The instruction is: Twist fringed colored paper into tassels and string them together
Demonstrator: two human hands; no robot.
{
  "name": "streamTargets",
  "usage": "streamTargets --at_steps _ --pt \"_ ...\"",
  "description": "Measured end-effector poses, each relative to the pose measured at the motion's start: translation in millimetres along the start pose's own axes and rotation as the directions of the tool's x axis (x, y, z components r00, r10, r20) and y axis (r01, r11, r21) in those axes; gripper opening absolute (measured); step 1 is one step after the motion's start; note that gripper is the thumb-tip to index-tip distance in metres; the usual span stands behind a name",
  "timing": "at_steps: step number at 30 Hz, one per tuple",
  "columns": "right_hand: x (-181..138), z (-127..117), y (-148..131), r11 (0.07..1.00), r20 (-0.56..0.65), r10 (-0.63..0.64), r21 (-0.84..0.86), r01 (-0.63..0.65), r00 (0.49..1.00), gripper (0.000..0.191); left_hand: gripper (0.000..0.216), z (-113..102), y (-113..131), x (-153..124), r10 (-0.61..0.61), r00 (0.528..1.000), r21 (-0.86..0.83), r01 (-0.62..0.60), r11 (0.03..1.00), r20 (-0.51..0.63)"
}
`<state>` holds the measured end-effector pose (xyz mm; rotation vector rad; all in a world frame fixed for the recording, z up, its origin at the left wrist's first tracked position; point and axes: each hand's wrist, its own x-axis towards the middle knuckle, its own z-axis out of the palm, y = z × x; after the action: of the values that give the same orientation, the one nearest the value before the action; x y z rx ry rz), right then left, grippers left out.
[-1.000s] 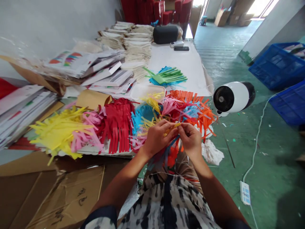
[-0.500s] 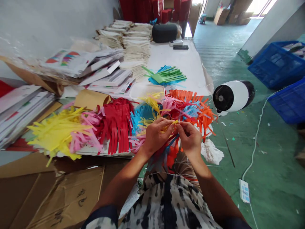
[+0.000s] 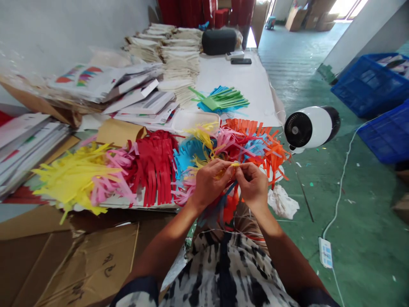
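left hand: pinched on yellow paper strip
right hand: pinched on same strip
behind: mixed fringe pile on desk

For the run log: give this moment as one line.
left hand: pinching yellow paper strip | right hand: pinching same strip | behind: fringed paper pile

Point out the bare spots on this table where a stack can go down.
Bare white tabletop lies between the green fringe pile and the phone, running to the right edge. Everywhere nearer is crowded: coloured fringe piles around the left hand and right hand, which pinch a yellow strip, and paper stacks further left.
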<state>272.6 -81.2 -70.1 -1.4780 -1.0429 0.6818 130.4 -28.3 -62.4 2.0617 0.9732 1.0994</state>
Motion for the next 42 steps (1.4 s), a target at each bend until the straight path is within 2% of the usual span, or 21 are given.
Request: streamTargets --at_steps 3,6,9,12,14,16,19,22,28,30,33,36,38,42 --pt "0.4 0.1 -1.5 1.0 -0.016 -0.002 -0.03 0.001 1.0 0.025 0.014 -0.1 2.8 1.7 -0.046 0.999 -0.086 0.044 0.995 -0.021" --pt "1.2 0.8 -2.4 0.999 -0.027 0.007 -0.04 -0.008 1.0 0.025 0.016 -0.8 5.6 3.1 -0.167 0.986 -0.26 0.162 0.952 0.002" --pt "2.5 0.8 -2.4 0.999 -0.03 0.019 -0.031 -0.02 0.999 0.025 0.024 -2.6 6.2 4.9 -0.277 0.957 -0.407 0.288 0.867 0.086" --pt "2.7 -1.9 -1.1 1.0 -0.013 0.009 -0.017 -0.009 1.0 0.029 0.033 -6.5 5.7 8.6 -0.388 0.901 -0.53 0.43 0.731 0.195" --pt "1.8 -5.0 0.1 0.999 0.008 -0.027 -0.037 0.027 1.0 0.03 0.035 -9.3 5.7 11.1 -0.447 0.868 -0.589 0.482 0.649 0.217" --pt "0.9 -7.7 1.1 0.994 0.06 -0.065 -0.079 0.07 0.996 0.03 0.036 -10.9 6.3 12.6 -0.467 0.86 -0.613 0.486 0.622 0.208" --pt "0.9 -8.8 1.5 0.991 0.138 -0.071 -0.105 0.086 0.988 0.03 0.035 -10.3 7.5 12.1 -0.443 0.874 -0.599 0.466 0.651 0.197" --pt "3.1 -7.8 1.6 0.996 0.15 -0.033 -0.074 0.045 0.988 0.031 0.034 -8.0 6.8 10.9 -0.401 0.899 -0.552 0.427 0.717 0.175" --pt "5.2 -9.9 5.8 0.999 0.186 -0.014 -0.046 0.023 0.982 0.03 0.027 -7.1 1.3 10.6 -0.216 0.975 -0.347 0.223 0.911 0.058" --pt "4.7 -11.2 7.7 0.998 0.184 -0.02 -0.059 0.031 0.983 0.027 0.025 -7.7 1.2 10.3 -0.211 0.976 -0.305 0.218 0.927 0.056" --pt "4.0 -12.2 9.2 0.996 0.18 -0.033 -0.073 0.047 0.983 0.023 0.021 -8.4 2.8 10.1 -0.225 0.969 -0.343 0.246 0.906 0.099" --pt "3.4 -13.0 9.4 0.995 0.194 -0.047 -0.077 0.063 0.98 0.021 0.017 -9.0 5.9 11.0 -0.188 0.976 -0.336 0.214 0.917 0.109" --pt "2.8 -13.8 9.0 0.994 0.209 -0.052 -0.086 0.072 0.977 0.022 0.008 -9.1 7.9 11.4 -0.163 0.982 -0.289 0.183 0.94 0.09" --pt "1.9 -15.4 8.1 0.995 0.245 -0.058 -0.07 0.077 0.968 0.025 0.01 -7.5 8.9 8.7 -0.092 0.996 -0.164 0.093 0.982 0.012"
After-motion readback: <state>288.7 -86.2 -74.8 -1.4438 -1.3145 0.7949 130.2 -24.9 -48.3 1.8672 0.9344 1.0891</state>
